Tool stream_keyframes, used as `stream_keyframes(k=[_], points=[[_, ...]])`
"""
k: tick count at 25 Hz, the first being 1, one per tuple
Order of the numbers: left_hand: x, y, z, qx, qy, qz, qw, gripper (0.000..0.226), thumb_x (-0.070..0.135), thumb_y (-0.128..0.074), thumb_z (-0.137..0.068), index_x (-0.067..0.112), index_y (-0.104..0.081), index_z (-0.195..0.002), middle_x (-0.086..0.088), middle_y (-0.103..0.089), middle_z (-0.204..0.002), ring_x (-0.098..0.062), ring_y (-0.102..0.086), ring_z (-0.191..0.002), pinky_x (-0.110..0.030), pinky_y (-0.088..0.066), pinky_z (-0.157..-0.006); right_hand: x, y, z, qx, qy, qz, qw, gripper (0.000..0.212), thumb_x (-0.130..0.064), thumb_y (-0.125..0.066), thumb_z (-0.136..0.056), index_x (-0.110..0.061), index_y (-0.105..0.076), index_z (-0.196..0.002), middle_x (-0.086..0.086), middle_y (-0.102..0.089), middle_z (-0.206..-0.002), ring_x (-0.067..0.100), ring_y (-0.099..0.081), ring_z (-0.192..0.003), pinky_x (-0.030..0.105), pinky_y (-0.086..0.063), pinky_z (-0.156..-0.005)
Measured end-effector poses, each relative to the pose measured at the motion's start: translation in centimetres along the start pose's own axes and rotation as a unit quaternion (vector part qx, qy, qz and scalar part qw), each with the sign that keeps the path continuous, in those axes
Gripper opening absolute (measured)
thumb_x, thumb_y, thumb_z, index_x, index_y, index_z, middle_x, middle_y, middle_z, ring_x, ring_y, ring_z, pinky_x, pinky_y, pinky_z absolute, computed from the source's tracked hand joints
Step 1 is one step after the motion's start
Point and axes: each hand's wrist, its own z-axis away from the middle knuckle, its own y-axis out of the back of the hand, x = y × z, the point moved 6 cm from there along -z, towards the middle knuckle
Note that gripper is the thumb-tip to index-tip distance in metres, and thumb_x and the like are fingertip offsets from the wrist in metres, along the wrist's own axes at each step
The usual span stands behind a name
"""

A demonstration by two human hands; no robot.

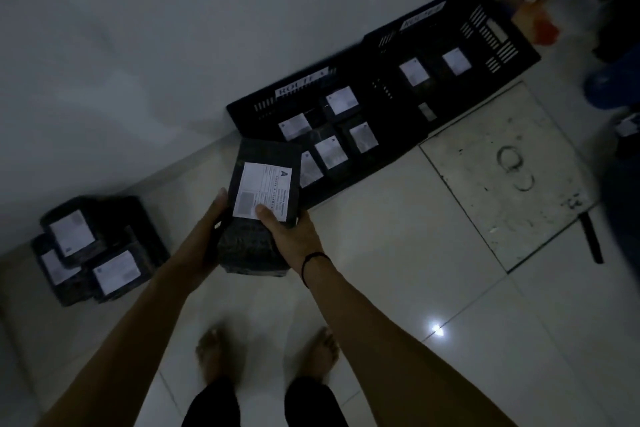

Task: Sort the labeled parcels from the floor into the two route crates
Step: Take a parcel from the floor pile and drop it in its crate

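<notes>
1. Head view: both hands, left [216, 218] and right [294, 236], have fingers clamped on one parcel [261, 204], held above the floor [398, 246]; its label [263, 192] reads "A".
2. Just beyond the fingers is the near crate [249, 107]; the far crate [512, 45] is further right. Their tags are blurred in the dim light, so a wrong drop is possible.
3. More parcels [93, 246] wait left of the fingers.
4. The wrap looks slippery; a loose grip may let it fall short.

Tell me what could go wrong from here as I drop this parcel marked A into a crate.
The two black crates, the nearer crate and the farther crate, sit side by side with faint tags, so the parcel could land in the wrong one in this dim light. The nearer crate already looks crowded, so it might slide off. The left hand and right hand grip only its sides.
</notes>
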Motion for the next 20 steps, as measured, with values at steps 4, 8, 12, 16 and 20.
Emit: stream_keyframes(k=[4, 8, 12, 16, 20], points=[[0.2, -1.5, -2.1, 0.057, 0.054, -0.019, 0.997, 0.107, 0.091, -0.067, -0.036, 0.022, -0.063, -0.117, -0.010, -0.072, -0.111, -0.029, -0.071, -0.099, -0.043, -0.055, -0.088, -1.5, 2.4, -0.7, -0.034, 0.005, 0.039, 0.999, 0.088, -0.059, -0.077, -0.069, -0.025, -0.039, -0.140, -0.003, -0.056, -0.134, 0.019, -0.055, -0.122, 0.031, -0.047, -0.101], [1.3, -2.3, -4.8, 0.071, 0.045, 0.016, 0.996, 0.107, 0.086, -0.069, -0.045, 0.019, -0.057, -0.128, -0.012, -0.069, -0.120, -0.031, -0.067, -0.108, -0.048, -0.049, -0.099, -3.8, 4.5, -3.6, -0.089, 0.010, 0.097, 0.991, 0.094, -0.062, -0.076, -0.066, -0.026, -0.037, -0.143, -0.004, -0.051, -0.140, 0.018, -0.049, -0.128, 0.030, -0.043, -0.103], [2.4, -4.2, -9.9, 0.106, 0.057, -0.015, 0.993, 0.114, 0.088, -0.070, -0.037, 0.019, -0.055, -0.127, -0.006, -0.065, -0.121, -0.025, -0.062, -0.112, -0.042, -0.051, -0.094, -6.2, 8.5, -8.9, -0.111, 0.016, 0.145, 0.983, 0.085, -0.059, -0.075, -0.070, -0.027, -0.039, -0.141, -0.003, -0.052, -0.139, 0.019, -0.050, -0.128, 0.034, -0.044, -0.104], [3.5, -7.8, -14.1, 0.158, 0.042, 0.006, 0.986, 0.090, 0.069, -0.072, -0.067, 0.015, -0.049, -0.136, -0.005, -0.063, -0.121, -0.021, -0.062, -0.107, -0.030, -0.053, -0.073, -8.5, 12.4, -11.9, -0.054, 0.078, 0.297, 0.950, 0.102, -0.068, -0.070, -0.064, -0.029, -0.024, -0.147, -0.001, -0.041, -0.143, 0.021, -0.041, -0.132, 0.046, -0.044, -0.106], [5.2, -12.7, -17.8, 0.163, 0.043, 0.073, 0.983, 0.060, 0.055, -0.070, -0.076, 0.019, -0.061, -0.122, 0.001, -0.071, -0.111, -0.021, -0.068, -0.102, -0.032, -0.057, -0.076, -11.4, 15.2, -13.2, -0.050, 0.134, 0.473, 0.869, 0.137, -0.072, -0.075, -0.054, -0.034, 0.016, -0.149, 0.004, -0.004, -0.158, 0.030, -0.014, -0.144, 0.057, -0.028, -0.112]])
